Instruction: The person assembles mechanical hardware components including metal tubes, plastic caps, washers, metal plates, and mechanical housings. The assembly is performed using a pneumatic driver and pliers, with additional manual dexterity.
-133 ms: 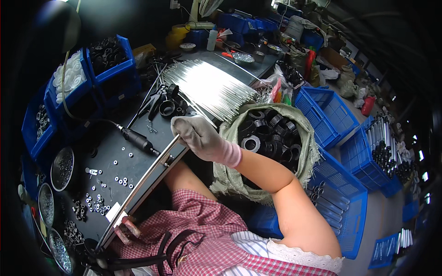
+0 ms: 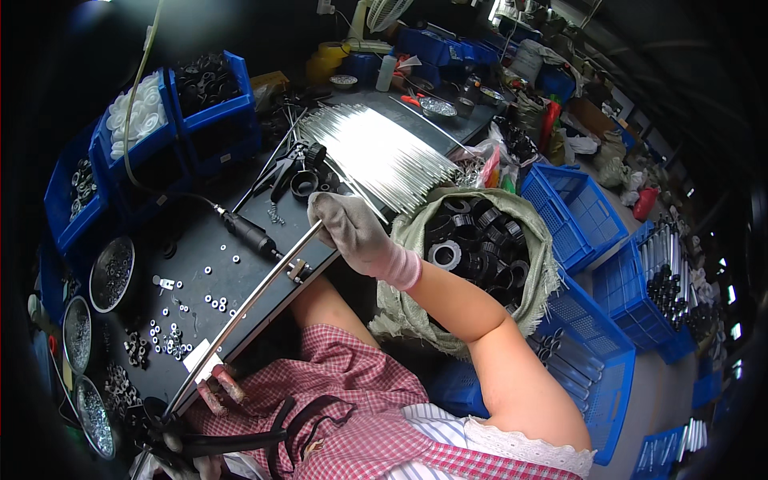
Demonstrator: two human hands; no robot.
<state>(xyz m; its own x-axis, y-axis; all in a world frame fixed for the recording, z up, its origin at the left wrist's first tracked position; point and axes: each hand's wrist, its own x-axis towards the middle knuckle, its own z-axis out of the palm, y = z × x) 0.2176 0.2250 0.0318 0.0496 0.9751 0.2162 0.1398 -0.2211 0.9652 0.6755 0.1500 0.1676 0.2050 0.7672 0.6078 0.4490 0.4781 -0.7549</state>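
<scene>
My right hand (image 2: 356,240), in a grey glove with a pink cuff, is closed round the upper end of a slim metal tube (image 2: 256,296). The tube slants down to the left along the table's front edge, past a white block (image 2: 202,362) with two worn reddish-brown pegs (image 2: 230,384). Its lower end meets a black plastic fitting (image 2: 232,442) with a long arm lying across my lap. At the bottom left, gloved fingers of my left hand (image 2: 210,466) show partly, closed about this fitting; the rest of that hand is hidden.
A power screwdriver (image 2: 246,232) lies on the dark table near small white rings (image 2: 172,342). Metal bowls (image 2: 112,274) and blue bins (image 2: 210,104) stand left. Bright metal tubes (image 2: 376,152) are stacked behind; a sack (image 2: 400,312) of black rings sits right, beside blue crates (image 2: 572,216).
The view has shifted slightly, so the table's things sit a little farther right. The tube's upper end is lifted slightly with my right hand. More of my left glove shows at the bottom edge.
</scene>
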